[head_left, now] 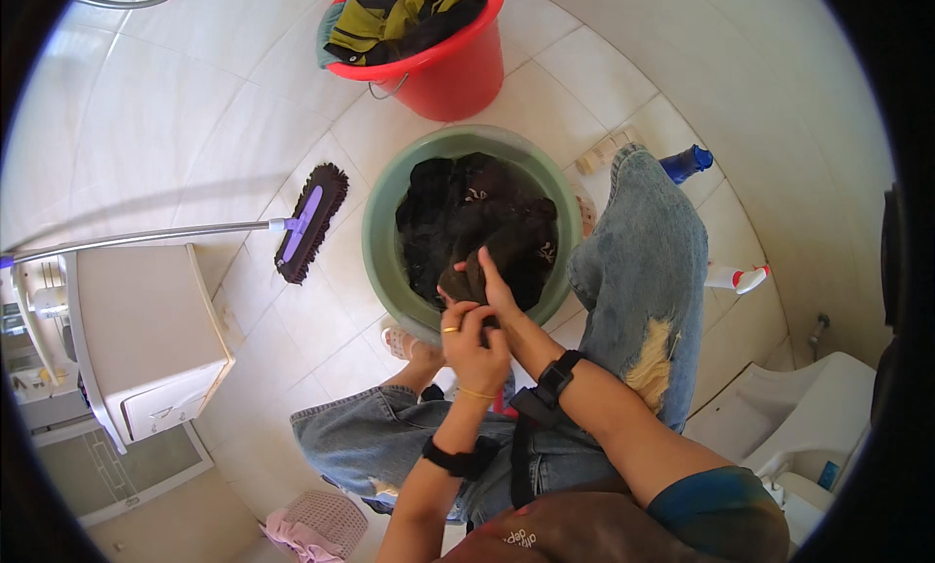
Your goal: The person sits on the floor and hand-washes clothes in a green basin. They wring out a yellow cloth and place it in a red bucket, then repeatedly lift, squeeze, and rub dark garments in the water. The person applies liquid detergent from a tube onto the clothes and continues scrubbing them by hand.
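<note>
A round green basin [382, 261] stands on the floor in front of me, with dark wet-looking clothes [443, 198] heaped in it. Over its near rim, my right hand [495, 288] is closed around a bunched dark brown cloth [504, 249] that trails into the heap. My left hand [474, 354], with a gold ring, is closed with bent fingers against the near end of the same cloth. Its fingertips are partly hidden. Pale markings show on some of the dark fabric.
Beyond the basin stands a red bucket [453, 86] full of clothes. A purple mop [310, 222] leans in from the left, near a cabinet [146, 319]. To the right are a blue bottle [687, 164], a white-and-red spray bottle [735, 278] and a toilet [818, 417]. My knees flank the basin.
</note>
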The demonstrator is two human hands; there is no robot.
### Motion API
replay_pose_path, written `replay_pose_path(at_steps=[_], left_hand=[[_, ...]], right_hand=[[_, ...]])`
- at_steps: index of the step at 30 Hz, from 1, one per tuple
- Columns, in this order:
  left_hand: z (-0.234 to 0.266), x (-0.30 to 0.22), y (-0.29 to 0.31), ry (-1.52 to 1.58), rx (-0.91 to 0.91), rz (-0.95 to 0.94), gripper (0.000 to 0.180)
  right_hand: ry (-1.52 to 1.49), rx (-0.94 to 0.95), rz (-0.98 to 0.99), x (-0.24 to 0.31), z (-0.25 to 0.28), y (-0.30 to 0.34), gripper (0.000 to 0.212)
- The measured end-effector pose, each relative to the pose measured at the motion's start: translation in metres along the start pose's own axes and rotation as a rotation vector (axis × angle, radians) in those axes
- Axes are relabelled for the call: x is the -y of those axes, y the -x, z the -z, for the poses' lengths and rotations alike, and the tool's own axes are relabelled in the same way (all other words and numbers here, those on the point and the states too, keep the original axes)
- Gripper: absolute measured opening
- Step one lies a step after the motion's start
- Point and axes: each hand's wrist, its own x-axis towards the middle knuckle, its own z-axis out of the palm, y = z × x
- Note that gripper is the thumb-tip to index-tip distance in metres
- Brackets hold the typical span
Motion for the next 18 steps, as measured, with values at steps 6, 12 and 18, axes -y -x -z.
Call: replay_pose_path(at_steps=[6, 12, 18], left_hand=[[-0.026, 0.053, -0.041, -0.165, -0.001, 0.407, 0.026], [0.003, 0.084, -0.064, 0.649, 0.222, 0.944, 0.033], [0.04, 0.074, -0.013, 0.175, 0.658, 0.463, 0.035]], right_hand=[[0.179, -0.215, 0.131, -0.02, 0.017, 0.002, 0.021], [-0.249, -0.017, -0.067, -0.002, -0.008, 0.019, 0.024], [-0.301, -0.102, 0.164, 0.034, -0.008, 0.005, 0.024]])
